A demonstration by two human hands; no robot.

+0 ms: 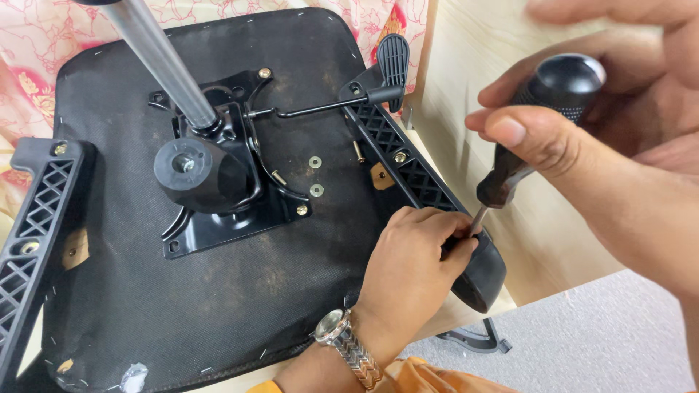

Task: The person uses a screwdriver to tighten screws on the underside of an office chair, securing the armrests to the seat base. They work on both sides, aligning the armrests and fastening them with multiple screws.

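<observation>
My right hand grips a black-handled screwdriver at right of frame, its long axis slanting down-left so the tip meets the black plastic armrest bracket, where my left hand pinches something too small to identify. On the black fabric seat underside, two washers and bolts lie loose at centre. The armrest fastening looks unfinished.

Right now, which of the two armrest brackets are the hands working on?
The armrest bracket beside the wooden panel: left hand grips it, right hand holds the screwdriver there.
</observation>
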